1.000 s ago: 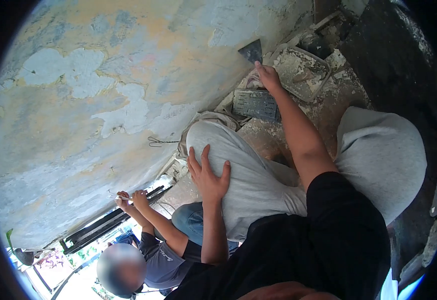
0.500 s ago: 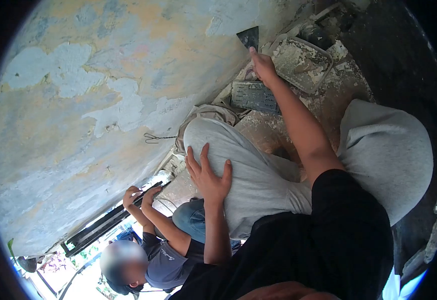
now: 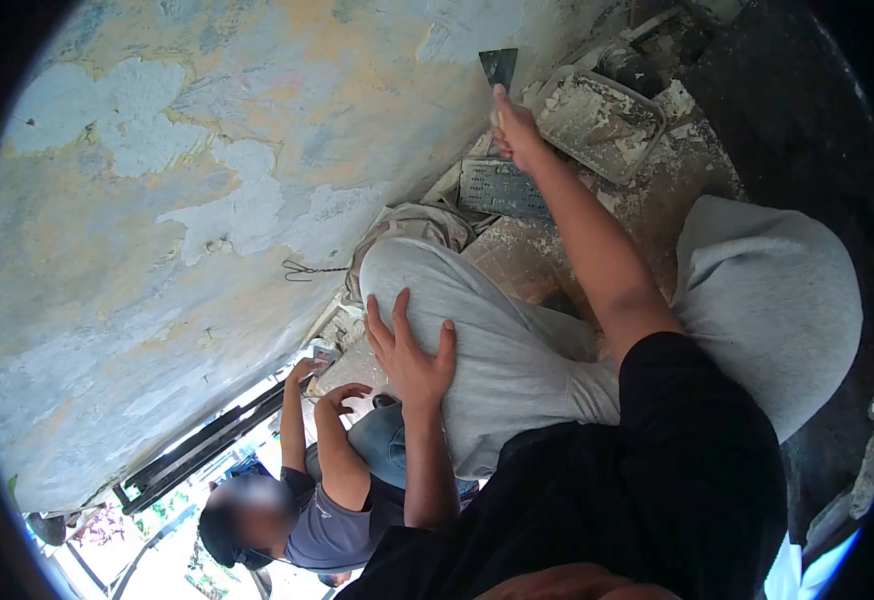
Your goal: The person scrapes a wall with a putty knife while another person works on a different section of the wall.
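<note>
My right hand grips the handle of a putty knife. Its dark blade is pressed against the peeling, patched wall near the floor. My left hand lies flat with fingers spread on my left knee, in grey trousers. I am crouched close to the wall, and my right knee is raised at the right.
A plaster-caked tray and a grey perforated plate lie on the dirty floor by my right hand. Another person in a grey shirt squats beside me at the wall's base, both hands raised there. A bent wire sticks out of the wall.
My right hand has pushed the putty knife a little further along the wall. The other person's hands have dropped from the wall toward the floor. My left hand stays on my knee.
</note>
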{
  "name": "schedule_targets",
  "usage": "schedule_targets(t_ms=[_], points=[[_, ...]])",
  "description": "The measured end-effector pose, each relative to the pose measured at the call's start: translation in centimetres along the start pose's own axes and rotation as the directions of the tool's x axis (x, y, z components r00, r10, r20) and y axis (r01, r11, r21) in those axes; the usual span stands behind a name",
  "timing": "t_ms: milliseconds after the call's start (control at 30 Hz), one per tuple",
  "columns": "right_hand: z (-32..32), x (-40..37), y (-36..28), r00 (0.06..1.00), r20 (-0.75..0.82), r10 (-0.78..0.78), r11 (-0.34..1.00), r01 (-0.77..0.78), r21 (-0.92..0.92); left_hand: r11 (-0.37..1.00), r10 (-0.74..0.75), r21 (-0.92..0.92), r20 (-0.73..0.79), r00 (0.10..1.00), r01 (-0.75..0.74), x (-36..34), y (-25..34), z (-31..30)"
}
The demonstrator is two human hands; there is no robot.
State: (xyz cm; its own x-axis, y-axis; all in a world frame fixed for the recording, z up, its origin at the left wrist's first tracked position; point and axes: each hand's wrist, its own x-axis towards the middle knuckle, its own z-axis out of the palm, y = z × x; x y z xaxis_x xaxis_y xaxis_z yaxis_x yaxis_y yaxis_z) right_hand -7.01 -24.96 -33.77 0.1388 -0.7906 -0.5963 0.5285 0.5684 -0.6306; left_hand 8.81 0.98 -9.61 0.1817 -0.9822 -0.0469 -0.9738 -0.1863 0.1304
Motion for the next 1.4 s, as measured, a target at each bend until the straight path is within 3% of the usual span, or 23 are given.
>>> schedule_targets(t_ms=[33, 67, 133, 167, 233, 267, 333, 467, 533, 600, 700, 733, 767, 900, 1033, 1167, 1233, 1333, 1400], points=[[1.0, -0.4, -0.3, 0.995, 0.078, 0.069, 0.987, -0.080, 0.142, 1.000, -0.002, 0.008, 0.001, 1.000, 0.002, 0.0, 0.1, 0.0], [1.5, -0.6, -1.0, 0.994, 0.079, 0.071, 0.987, -0.081, 0.138, 1.000, -0.006, 0.006, 0.000, 1.000, 0.006, -0.1, 0.1, 0.0], [2.8, -0.9, -2.5, 0.945, 0.308, 0.113, 0.839, -0.256, 0.479, 1.000, 0.008, 0.018, -0.008, 1.000, -0.008, -0.1, 0.0, 0.0], [3.9, -1.5, -3.1, 0.943, 0.311, 0.120, 0.837, -0.265, 0.479, 1.000, 0.001, 0.022, -0.005, 1.000, -0.001, -0.3, -0.2, -0.1], [5.1, -2.0, -4.7, 0.958, 0.283, 0.053, 0.737, -0.229, 0.636, 1.000, 0.011, -0.007, -0.024, 1.000, -0.012, -0.1, -0.5, 0.2], [4.4, -1.7, -5.2, 0.959, 0.279, 0.047, 0.741, -0.221, 0.634, 1.000, 0.016, -0.015, -0.028, 0.999, -0.016, 0.0, -0.4, 0.3], [3.4, -1.0, -6.0, 0.997, 0.032, 0.076, 0.813, -0.081, 0.577, 1.000, -0.001, -0.020, -0.026, 1.000, 0.001, -0.1, -0.5, 0.1], [3.4, -0.5, -4.9, 0.989, -0.107, 0.099, 0.819, -0.020, 0.574, 0.999, 0.035, -0.026, -0.059, 0.998, -0.037, 0.0, -0.8, 0.5], [4.4, -1.0, -3.0, 0.997, -0.012, 0.077, 0.851, -0.060, 0.522, 0.999, 0.050, -0.017, -0.051, 0.997, -0.050, 0.2, -0.4, 0.4], [5.3, -2.8, -2.0, 0.995, -0.040, 0.092, 0.863, -0.060, 0.501, 0.998, 0.053, -0.020, -0.040, 0.998, -0.053, 0.6, 0.0, 0.3], [4.6, -2.4, 1.7, 0.995, -0.074, -0.062, 0.959, 0.080, 0.270, 0.998, 0.062, -0.021, -0.022, 0.998, -0.063, 0.8, 0.0, 0.4], [3.4, -1.2, 3.2, 0.995, -0.076, -0.066, 0.957, 0.084, 0.277, 0.998, 0.061, -0.027, -0.018, 0.998, -0.061, 1.0, 0.1, 0.5], [1.9, 0.8, 4.7, 0.978, -0.148, -0.144, 0.988, 0.151, 0.035, 0.997, 0.068, -0.022, -0.019, 0.997, -0.069, 1.1, 0.1, 0.6], [-1.6, 2.6, 2.4, 0.923, -0.176, -0.341, 0.874, 0.243, -0.422, 0.998, 0.067, -0.012, -0.019, 0.998, -0.067, 1.3, 0.5, 0.6], [-3.1, 3.2, -2.6, 0.961, -0.022, -0.276, 0.815, 0.222, -0.535, 0.997, 0.073, -0.004, -0.016, 0.997, -0.073, 1.4, 0.9, 0.3], [-4.9, 2.7, -2.0, 0.949, -0.021, -0.315, 0.781, 0.247, -0.574, 0.999, 0.049, -0.012, -0.001, 0.999, -0.049, 1.6, 1.0, 0.3], [-6.0, 2.8, -1.2, 0.983, -0.004, -0.184, 0.721, 0.132, -0.680, 0.999, 0.052, -0.005, 0.007, 0.999, -0.052, 1.8, 1.1, 0.3], [-5.1, 3.3, -1.4, 0.953, 0.032, -0.301, 0.720, 0.250, -0.647, 0.999, 0.038, 0.010, 0.006, 0.999, -0.038, 1.8, 1.2, 0.4], [-3.4, 3.1, -2.2, 0.967, 0.040, -0.250, 0.759, 0.221, -0.613, 0.999, 0.035, 0.000, 0.015, 0.999, -0.035, 1.8, 1.4, 0.1]])
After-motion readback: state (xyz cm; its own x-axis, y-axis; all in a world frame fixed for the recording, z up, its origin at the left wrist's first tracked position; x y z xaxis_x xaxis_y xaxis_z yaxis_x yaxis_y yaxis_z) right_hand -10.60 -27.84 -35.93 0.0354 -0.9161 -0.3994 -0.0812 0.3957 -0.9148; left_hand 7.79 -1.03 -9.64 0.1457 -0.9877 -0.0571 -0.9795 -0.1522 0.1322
